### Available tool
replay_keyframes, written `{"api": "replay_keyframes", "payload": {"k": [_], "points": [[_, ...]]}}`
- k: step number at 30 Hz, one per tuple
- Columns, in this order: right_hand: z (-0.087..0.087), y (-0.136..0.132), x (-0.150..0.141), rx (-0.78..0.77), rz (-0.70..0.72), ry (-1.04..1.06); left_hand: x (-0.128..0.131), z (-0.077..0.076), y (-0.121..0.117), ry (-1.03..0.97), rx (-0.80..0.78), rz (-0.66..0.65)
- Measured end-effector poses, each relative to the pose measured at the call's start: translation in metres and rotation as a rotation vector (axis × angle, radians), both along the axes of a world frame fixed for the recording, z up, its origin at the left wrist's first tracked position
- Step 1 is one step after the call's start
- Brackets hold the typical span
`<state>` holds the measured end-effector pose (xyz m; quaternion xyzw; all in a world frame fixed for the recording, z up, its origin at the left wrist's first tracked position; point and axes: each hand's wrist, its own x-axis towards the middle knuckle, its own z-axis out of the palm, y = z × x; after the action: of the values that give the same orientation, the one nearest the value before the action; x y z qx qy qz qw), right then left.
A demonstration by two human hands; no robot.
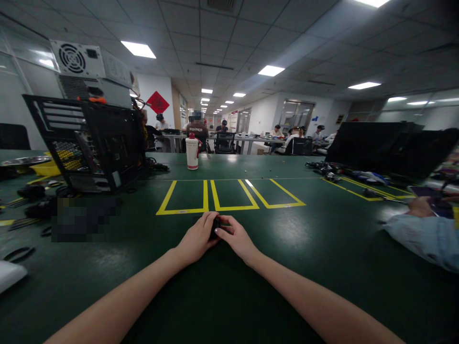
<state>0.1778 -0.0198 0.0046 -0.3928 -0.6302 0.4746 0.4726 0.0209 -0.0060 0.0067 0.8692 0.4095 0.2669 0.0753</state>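
Note:
Both my hands meet over the dark green table (222, 296), close to the front edge of the yellow tape outlines (234, 208). A small black object (215, 228) sits between them; most of it is covered by fingers, so I cannot make out its kind. My left hand (199, 237) wraps its fingers over the object from the left. From the right, my right hand (236, 239) pinches it with thumb and fingertips.
An opened black computer case (103, 143) with power supplies (81, 59) on top stands at left. A white cup with a red lid (192, 152) stands farther back. Black panels (369, 143), cables and a co-worker's sleeve (423, 239) are at right.

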Motion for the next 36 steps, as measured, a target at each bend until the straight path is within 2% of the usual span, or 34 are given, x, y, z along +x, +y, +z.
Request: {"api": "replay_keyframes", "payload": {"k": [10,20,30,36], "points": [[0.0045,-0.0053,-0.0014,0.091,0.005,0.006,0.0003,-0.0003,0.0006,0.003,0.012,-0.001],[0.0015,-0.0004,-0.0018,0.013,-0.005,0.005,0.0009,-0.0012,0.0004,-0.006,0.03,-0.012],[0.0077,-0.0084,-0.0023,0.091,-0.01,-0.022,0.0018,0.0029,-0.0011,-0.002,-0.006,-0.001],[0.0056,-0.0053,-0.0013,0.016,-0.037,-0.024,0.0011,0.002,-0.0005,0.002,-0.015,0.008]]}}
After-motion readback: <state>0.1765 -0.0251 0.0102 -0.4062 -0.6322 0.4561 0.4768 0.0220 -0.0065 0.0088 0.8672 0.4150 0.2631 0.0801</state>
